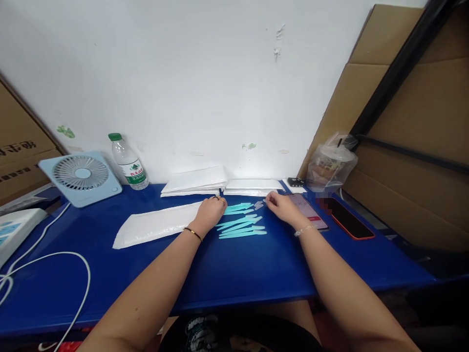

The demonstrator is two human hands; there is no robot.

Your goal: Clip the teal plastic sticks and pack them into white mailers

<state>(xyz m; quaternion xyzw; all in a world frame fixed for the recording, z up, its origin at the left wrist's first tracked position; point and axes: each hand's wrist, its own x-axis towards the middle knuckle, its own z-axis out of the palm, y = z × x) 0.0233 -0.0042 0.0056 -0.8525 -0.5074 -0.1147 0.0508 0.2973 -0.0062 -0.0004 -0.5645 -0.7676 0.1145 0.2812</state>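
Observation:
Several turquoise eyebrow razors (242, 227) lie in loose rows on the blue table, blades pointing right. My left hand (211, 213) is closed at the handle ends of the upper razors (238, 209); its curled fingers hide whatever they grip. To the right of those, small translucent caps (258, 205) rest on the table. My right hand (283, 207) pinches thumb and forefinger together just right of the caps, on something too small to make out. A white padded envelope (157, 225) lies flat, partly under or behind my left hand.
White envelopes (194, 181) are stacked against the wall. A water bottle (128, 164) and a blue fan (82, 176) stand left, with a white cable (86, 274) in front. On the right are a phone (311, 215), a red-edged phone (353, 222) and a bagged drink cup (330, 164).

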